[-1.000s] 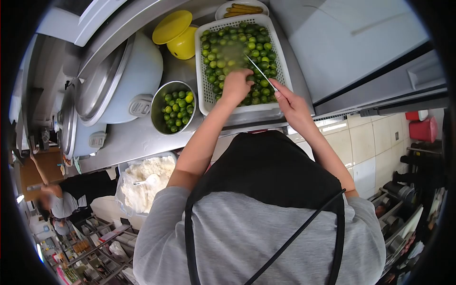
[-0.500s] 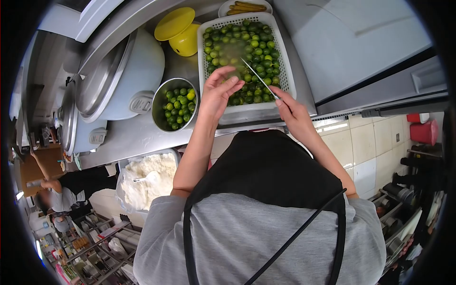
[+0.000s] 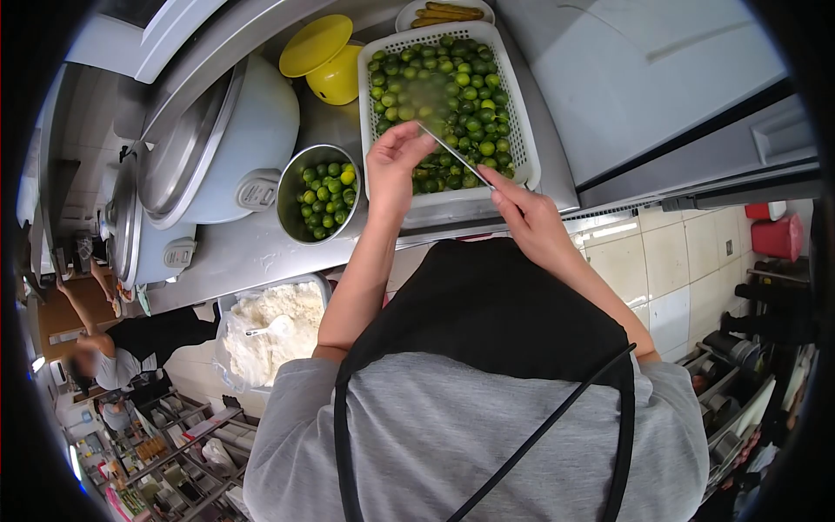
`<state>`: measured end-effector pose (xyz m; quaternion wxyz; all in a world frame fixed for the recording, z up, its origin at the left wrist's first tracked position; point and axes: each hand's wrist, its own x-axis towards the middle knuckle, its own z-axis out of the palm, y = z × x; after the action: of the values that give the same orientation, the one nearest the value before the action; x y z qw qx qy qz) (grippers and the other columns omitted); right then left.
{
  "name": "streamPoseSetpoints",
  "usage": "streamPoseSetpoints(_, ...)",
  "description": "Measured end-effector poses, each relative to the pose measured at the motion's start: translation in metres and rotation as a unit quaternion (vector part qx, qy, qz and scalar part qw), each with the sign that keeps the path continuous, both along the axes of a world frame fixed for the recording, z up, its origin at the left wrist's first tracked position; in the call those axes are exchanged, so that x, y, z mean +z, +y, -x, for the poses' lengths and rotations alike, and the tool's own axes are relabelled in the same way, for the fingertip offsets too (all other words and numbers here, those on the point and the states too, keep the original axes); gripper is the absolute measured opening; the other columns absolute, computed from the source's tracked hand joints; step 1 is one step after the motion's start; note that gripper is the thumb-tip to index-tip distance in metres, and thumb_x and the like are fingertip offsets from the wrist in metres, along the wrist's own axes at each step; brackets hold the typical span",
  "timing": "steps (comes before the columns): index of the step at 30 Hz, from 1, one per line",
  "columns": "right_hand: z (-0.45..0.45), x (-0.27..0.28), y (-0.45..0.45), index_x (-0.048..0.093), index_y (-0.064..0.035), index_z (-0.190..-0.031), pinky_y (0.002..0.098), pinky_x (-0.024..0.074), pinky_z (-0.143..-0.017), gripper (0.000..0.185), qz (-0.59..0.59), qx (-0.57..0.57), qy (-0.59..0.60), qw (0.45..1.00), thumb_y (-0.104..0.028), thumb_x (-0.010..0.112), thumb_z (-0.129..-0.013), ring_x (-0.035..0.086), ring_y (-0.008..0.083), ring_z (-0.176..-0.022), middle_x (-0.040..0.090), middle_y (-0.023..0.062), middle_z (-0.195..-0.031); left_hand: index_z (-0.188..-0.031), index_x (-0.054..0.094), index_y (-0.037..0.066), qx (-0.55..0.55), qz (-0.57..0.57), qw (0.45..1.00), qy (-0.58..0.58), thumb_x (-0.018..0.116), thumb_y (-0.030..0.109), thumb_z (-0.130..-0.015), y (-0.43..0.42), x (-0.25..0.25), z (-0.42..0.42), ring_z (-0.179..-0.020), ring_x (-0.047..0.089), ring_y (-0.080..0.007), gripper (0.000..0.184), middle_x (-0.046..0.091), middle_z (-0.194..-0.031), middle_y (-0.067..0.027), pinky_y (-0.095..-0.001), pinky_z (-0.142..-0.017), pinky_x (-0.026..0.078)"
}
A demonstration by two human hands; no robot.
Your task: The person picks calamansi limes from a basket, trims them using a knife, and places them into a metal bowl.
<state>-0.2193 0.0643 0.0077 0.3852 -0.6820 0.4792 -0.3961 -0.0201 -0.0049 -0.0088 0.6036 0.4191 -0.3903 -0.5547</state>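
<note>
Gripping the thin knife (image 3: pixel 459 158) by its near end, the right hand (image 3: pixel 532 213) is closing its fingers and thumb around the handle just outside the 5 o'clock corner of the white basket (image 3: pixel 525 130). The blade is slanting over the small green fruits (image 3: pixel 474 109) in the basket, its tip pointing between 10 and 11 o'clock, towards the left hand (image 3: pixel 393 165). That hand is hovering over the basket's 7 to 8 o'clock side, half open, with its fingers bent and its thumb near the blade's tip — whether it is pinching a fruit or touching the metal, I cannot tell.

The basket is lying straight ahead of the body, at 12 o'clock, on the metal counter (image 3: pixel 252 261). Around it, the steel pot (image 3: pixel 285 207) is sitting at 8 o'clock, holding more green fruits and a yellower one (image 3: pixel 348 177); the yellow container (image 3: pixel 335 83) is standing at 10 o'clock, and the plate (image 3: pixel 405 19) of long brown pieces (image 3: pixel 448 13) is resting at 12 o'clock. The large cooker (image 3: pixel 261 139) is standing at 9 o'clock. Lower down, at 7 o'clock — the tub (image 3: pixel 327 300) is holding white powder (image 3: pixel 261 352) with a white scoop (image 3: pixel 280 326) lying in it.
</note>
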Motion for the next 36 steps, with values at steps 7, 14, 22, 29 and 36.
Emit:
streamPoseSetpoints(7, -0.006, 0.016, -0.014, 0.051, -0.0119, -0.125, 0.0289, 0.0458, -0.080, 0.033, -0.108, 0.007, 0.046, 0.993, -0.018, 0.048, -0.093, 0.063, 0.0255, -0.094, 0.060, 0.0153, -0.111, -0.098, 0.059, -0.001, -0.052, -0.006, 0.998, 0.022, 0.059, 0.000, -0.083, 0.009, -0.001, 0.014, -0.085, 0.061, -0.0149, 0.016, 0.063, -0.092, -0.0072, -0.0323, -0.083, 0.051)
streamPoseSetpoints(14, 0.000, -0.013, -0.006, 0.053, -0.0148, -0.123, 0.0379, 0.0455, -0.064, 0.033, 0.022, -0.001, 0.019, 1.000, -0.022, 0.048, -0.091, 0.058, 0.0344, -0.066, 0.061, 0.0202, -0.079, -0.100, 0.058, -0.005, -0.098, -0.069, 0.970, 0.212, 0.059, 0.006, -0.084, -0.002, -0.005, -0.038, -0.086, 0.061, -0.0177, 0.020, 0.062, -0.094, -0.0092, -0.0326, -0.088, 0.049)
streamPoseSetpoints(22, 0.038, -0.010, -0.009, 0.054, -0.0138, -0.122, 0.0303, 0.0455, -0.064, 0.032, -0.069, -0.074, 0.050, 0.994, -0.021, 0.050, -0.091, 0.057, 0.0253, -0.063, 0.062, 0.0185, -0.079, -0.092, 0.067, 0.002, 0.055, 0.008, 0.783, -0.620, 0.071, 0.014, -0.070, 0.008, 0.038, -0.116, -0.078, 0.064, -0.0207, 0.025, 0.066, -0.082, -0.0123, -0.0317, -0.071, 0.049)
streamPoseSetpoints(29, 0.024, -0.002, -0.016, 0.053, -0.0117, -0.121, 0.0327, 0.0468, -0.075, 0.032, 0.004, -0.055, 0.027, 0.998, -0.020, 0.051, -0.090, 0.061, 0.0335, -0.088, 0.059, 0.0199, -0.109, -0.083, 0.068, 0.006, -0.212, 0.002, 0.745, -0.632, 0.071, 0.021, -0.068, -0.017, -0.017, 0.016, -0.075, 0.064, -0.0268, 0.022, 0.067, -0.079, -0.0115, -0.0346, -0.072, 0.050)
streamPoseSetpoints(36, 0.025, 0.000, -0.012, 0.053, -0.0109, -0.121, 0.0312, 0.0464, -0.071, 0.032, -0.045, -0.064, 0.018, 0.997, -0.019, 0.051, -0.090, 0.061, 0.0281, -0.076, 0.062, 0.0194, -0.100, -0.093, 0.064, 0.003, -0.265, -0.025, 0.904, -0.335, 0.071, 0.012, -0.070, -0.034, -0.047, 0.015, -0.077, 0.063, -0.0184, 0.025, 0.065, -0.085, -0.0076, -0.0301, -0.068, 0.050)
